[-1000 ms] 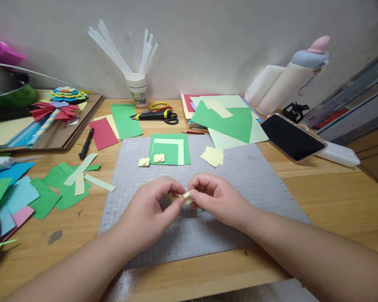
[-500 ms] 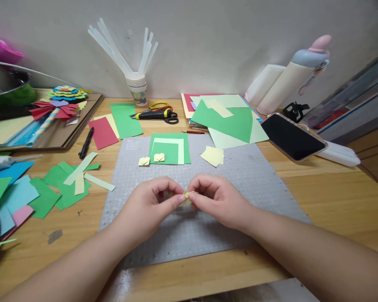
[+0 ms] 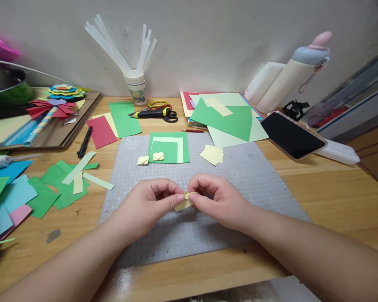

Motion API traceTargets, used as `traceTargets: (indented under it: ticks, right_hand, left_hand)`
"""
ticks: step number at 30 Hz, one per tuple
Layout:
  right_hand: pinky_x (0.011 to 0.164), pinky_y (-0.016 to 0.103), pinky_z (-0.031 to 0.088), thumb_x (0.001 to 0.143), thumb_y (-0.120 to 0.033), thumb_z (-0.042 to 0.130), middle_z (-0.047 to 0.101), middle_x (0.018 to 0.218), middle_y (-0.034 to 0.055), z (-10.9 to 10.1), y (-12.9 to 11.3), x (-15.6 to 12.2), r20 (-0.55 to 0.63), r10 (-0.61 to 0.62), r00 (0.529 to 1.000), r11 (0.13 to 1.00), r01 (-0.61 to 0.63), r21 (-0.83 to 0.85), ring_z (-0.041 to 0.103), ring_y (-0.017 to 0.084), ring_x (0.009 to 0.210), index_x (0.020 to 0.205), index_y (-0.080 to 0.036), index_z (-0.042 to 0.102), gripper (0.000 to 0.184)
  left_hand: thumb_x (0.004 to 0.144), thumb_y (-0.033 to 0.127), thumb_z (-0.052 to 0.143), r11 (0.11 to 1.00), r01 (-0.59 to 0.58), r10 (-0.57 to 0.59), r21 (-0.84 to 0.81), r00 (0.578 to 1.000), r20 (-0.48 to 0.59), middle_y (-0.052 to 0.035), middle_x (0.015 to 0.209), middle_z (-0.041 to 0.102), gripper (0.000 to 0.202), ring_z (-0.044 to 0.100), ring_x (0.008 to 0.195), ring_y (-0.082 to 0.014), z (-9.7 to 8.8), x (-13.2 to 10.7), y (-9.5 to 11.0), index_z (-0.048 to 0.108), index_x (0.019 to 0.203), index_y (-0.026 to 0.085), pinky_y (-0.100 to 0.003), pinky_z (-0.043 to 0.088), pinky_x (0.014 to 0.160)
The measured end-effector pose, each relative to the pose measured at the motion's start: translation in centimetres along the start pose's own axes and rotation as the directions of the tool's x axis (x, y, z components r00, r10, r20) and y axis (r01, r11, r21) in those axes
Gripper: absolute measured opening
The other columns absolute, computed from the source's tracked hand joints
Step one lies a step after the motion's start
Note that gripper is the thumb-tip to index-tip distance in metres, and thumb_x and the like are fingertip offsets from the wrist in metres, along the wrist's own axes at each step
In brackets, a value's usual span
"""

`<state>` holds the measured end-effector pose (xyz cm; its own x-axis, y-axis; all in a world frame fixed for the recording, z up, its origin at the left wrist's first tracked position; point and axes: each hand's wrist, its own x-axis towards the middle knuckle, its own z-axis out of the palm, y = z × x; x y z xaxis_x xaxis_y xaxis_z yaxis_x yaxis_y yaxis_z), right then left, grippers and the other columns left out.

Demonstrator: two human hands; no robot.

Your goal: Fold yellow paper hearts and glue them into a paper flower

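Note:
Between my two hands, over the grey cutting mat (image 3: 151, 235), is a small piece of pale yellow paper (image 3: 183, 204), bent at its upper edge. My left hand (image 3: 154, 199) pinches its left side between thumb and fingers. At its right side, my right hand (image 3: 216, 199) pinches it the same way. The fingers hide part of the paper. Beyond my hands lie two folded yellow paper hearts (image 3: 158, 156), one on a stack of green squares (image 3: 168, 153) and one at its left edge. Several yellow paper squares (image 3: 211, 154) lie to the right.
Left of the mat are green scraps (image 3: 42, 197), a black pen (image 3: 85, 141) and red paper (image 3: 102, 131). Behind it stand a cutter (image 3: 151, 113), paper cups with white sticks (image 3: 136, 90) and a pile of coloured sheets (image 3: 229, 121). At right are a phone (image 3: 292, 135) and a bottle (image 3: 290, 79).
The yellow paper has turned in my fingers, so more of its flat lower part shows below the thumbs. Both hands stay in nearly the same place, and the view has shifted slightly.

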<state>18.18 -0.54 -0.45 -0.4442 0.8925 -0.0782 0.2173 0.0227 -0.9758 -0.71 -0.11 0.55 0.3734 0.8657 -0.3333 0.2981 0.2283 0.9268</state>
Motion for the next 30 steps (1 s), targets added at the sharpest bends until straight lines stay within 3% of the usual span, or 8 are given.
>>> traceTargets:
  ticks: [23, 30]
  right_hand:
    - [0.055, 0.023, 0.036, 0.086, -0.029, 0.055, 0.049, 0.065, -0.0029, 0.01, -0.08, -0.14, 0.042, 0.011, 0.999, 0.999, -0.013, 0.045, 0.044, 0.010, 0.060, 0.073, -0.019, 0.051, 0.016]
    - [0.060, 0.024, 0.039, 0.088, -0.031, 0.053, 0.051, 0.068, -0.0018, 0.13, 0.13, -0.20, 0.051, 0.015, 0.999, 0.992, -0.021, 0.128, 0.048, 0.012, 0.064, 0.077, -0.019, 0.053, 0.016]
  left_hand:
    - [0.078, 0.037, 0.062, 0.999, -0.033, 0.033, 0.020, 0.999, -0.015, 0.0010, 0.070, 0.061, 0.020, 0.052, 0.067, -0.0140, 0.30, -0.28, 0.23, 0.063, 0.072, 0.018, -0.025, 0.039, 0.063]
    - [0.079, 0.037, 0.059, 0.998, -0.051, 0.051, 0.022, 0.999, -0.007, 0.0021, 0.068, 0.057, 0.020, 0.049, 0.065, -0.0131, 0.59, -0.40, 0.25, 0.059, 0.071, 0.018, -0.024, 0.038, 0.061]
